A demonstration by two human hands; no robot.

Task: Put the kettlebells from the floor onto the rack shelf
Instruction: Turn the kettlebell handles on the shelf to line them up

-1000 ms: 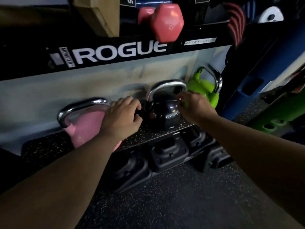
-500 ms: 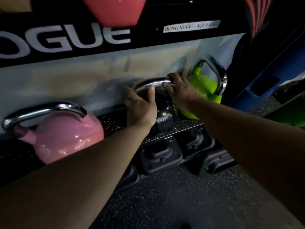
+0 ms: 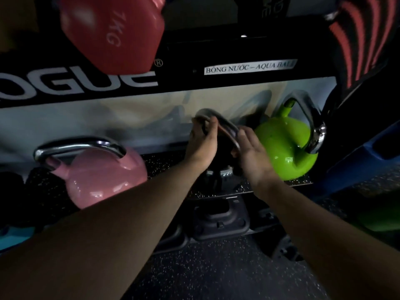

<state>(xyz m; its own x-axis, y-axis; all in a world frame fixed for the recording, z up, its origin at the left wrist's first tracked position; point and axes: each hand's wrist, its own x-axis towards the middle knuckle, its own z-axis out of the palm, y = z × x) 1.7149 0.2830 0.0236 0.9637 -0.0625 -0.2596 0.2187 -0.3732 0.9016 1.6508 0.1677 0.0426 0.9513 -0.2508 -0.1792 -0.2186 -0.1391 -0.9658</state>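
Forearms reach forward from the near edge over dark speckled rubber floor point(image 3: 216, 269) to the low rack shelf point(image 3: 242, 189), where the black kettlebell with a chrome handle point(image 3: 223, 169) stands between both hands. The left hand point(image 3: 202, 144) has its grip curled closed over the handle's upper left, the right hand point(image 3: 252, 154) wraps the handle's right side, though how tightly is hard to tell. The handle's arc runs left to right, tilted, directly ahead of both hands and equally near each. Just right sits a glossy green kettlebell point(image 3: 283, 148), well left a glossy pink kettlebell point(image 3: 101, 176). Beyond, a pale back panel point(image 3: 86, 124) rises to a black rack beam with white lettering point(image 3: 184, 83) and a red dumbbell point(image 3: 110, 33).
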